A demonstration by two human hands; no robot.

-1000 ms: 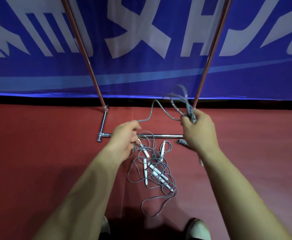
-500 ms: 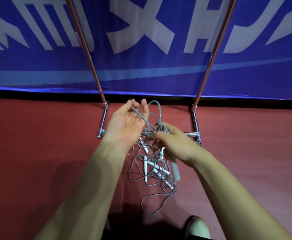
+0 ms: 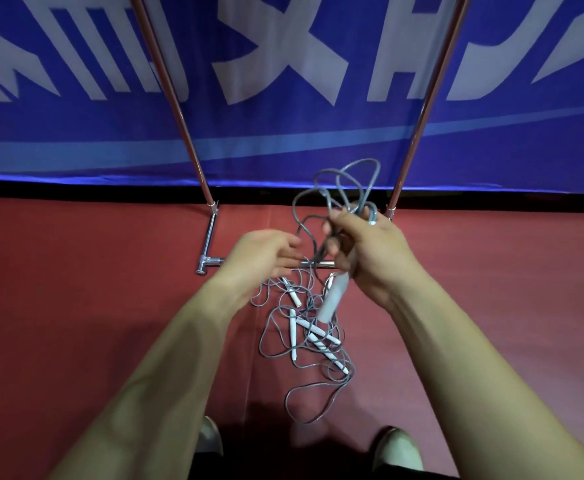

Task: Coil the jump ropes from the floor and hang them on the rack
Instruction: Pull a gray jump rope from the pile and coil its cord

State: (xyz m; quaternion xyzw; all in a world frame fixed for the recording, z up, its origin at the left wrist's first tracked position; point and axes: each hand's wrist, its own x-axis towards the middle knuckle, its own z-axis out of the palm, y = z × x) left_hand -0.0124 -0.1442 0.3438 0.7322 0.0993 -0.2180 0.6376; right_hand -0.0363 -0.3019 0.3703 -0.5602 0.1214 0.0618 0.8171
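My right hand (image 3: 370, 251) grips a bunch of grey jump rope loops (image 3: 347, 181) that stick up above its fingers, and a white handle (image 3: 333, 299) hangs down below the fist. To its left my left hand (image 3: 266, 254) is held with fingers extended toward a strand of that rope; whether it touches the strand is blurred. On the red floor beneath lies a tangle of grey jump ropes (image 3: 304, 341) with several white handles. The rack stands behind: two slanted poles (image 3: 179, 109) and a chrome base bar (image 3: 210, 261).
A blue banner (image 3: 283, 140) with white lettering hangs behind the rack. My two shoes (image 3: 399, 448) stand at the bottom edge, just behind the rope pile. Red floor (image 3: 75, 289) spreads to both sides.
My right hand has risen to the right with the rope bunch, loops now sticking up. My left hand has dropped and turned from palm-up beside the rope to reaching sideways.
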